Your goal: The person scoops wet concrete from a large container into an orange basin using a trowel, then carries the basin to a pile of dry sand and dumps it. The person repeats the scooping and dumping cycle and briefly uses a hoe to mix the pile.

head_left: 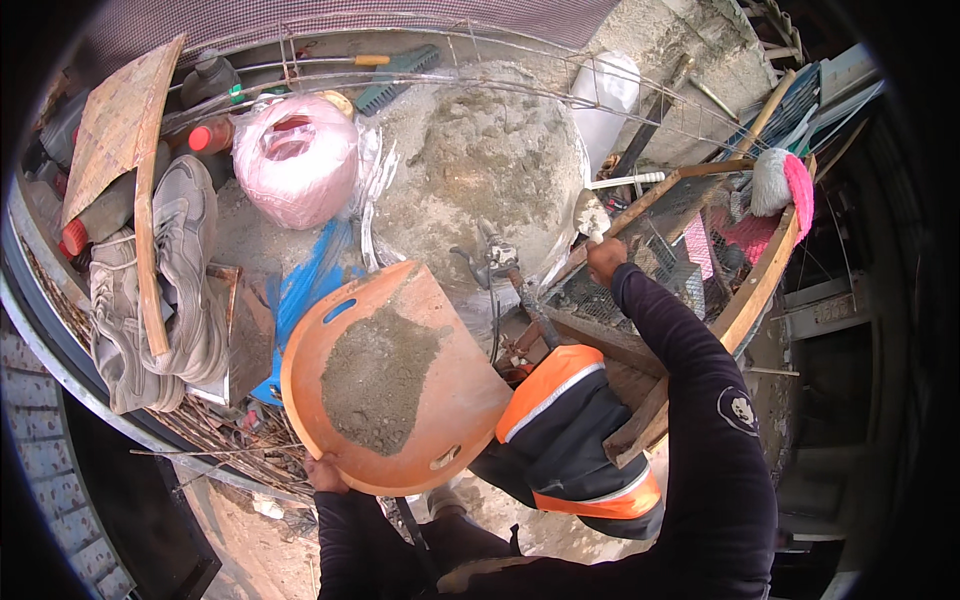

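My left hand (pixel 326 474) is closed on the lower left rim of an orange plastic pan (pixel 470 375). The pan is rounded with one straight edge and has cut-out hand holes. A patch of damp grey mortar (pixel 378 375) lies in it. Out to the right, my right hand (pixel 606 261) is closed round the handle of a small trowel (pixel 591 216), whose blade has pale grey stuff on it. That blade is close to the right edge of an open white sack (pixel 375 205) full of grey sandy powder (pixel 490 140). Fingers of the right hand are partly hidden.
Worn grey shoes (pixel 185 265), a wooden strip (pixel 150 250) and a pink roll of plastic twine (pixel 297 165) are on the left. Between pan and sack shows a bicycle handlebar (pixel 500 255). A wood-framed wire cage (pixel 690 270) stands right, beside a black-and-orange bag (pixel 560 430).
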`<state>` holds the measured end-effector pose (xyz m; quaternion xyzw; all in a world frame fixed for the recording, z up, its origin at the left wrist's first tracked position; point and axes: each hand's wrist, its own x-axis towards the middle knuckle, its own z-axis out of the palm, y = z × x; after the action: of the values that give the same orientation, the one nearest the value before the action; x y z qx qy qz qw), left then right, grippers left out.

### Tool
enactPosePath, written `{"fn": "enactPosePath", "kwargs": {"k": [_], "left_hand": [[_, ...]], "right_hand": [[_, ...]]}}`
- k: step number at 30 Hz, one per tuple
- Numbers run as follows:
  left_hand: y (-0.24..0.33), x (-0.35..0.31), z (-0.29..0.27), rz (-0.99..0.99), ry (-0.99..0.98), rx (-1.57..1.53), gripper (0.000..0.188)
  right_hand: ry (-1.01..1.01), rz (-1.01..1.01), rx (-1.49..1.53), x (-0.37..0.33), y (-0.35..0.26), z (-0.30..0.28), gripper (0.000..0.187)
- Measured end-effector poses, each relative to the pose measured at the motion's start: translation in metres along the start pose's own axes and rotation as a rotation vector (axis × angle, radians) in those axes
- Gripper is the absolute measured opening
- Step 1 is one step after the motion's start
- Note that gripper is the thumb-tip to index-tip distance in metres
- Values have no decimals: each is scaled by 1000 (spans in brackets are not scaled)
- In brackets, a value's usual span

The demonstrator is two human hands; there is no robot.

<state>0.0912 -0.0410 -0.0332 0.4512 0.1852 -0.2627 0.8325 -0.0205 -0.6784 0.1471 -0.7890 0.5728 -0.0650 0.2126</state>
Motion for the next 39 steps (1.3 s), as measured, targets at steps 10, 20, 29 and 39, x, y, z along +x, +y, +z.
{"fn": "enactPosePath", "kwargs": {"k": [10,20,29,39], "left_hand": [[6,1,4,6,120,55,43],[14,-1,5,-9,98,78,41],[-4,11,-11,2,40,96,51],[-7,16,-29,11,63,68,40]], "right_hand": [[-69,204,417,-27,-74,54,31],[-217,101,694,13,-65,88,32],[-293,74,727,-2,-52,53,26],[-630,-165,430,-87,-83,-3,35]]}}
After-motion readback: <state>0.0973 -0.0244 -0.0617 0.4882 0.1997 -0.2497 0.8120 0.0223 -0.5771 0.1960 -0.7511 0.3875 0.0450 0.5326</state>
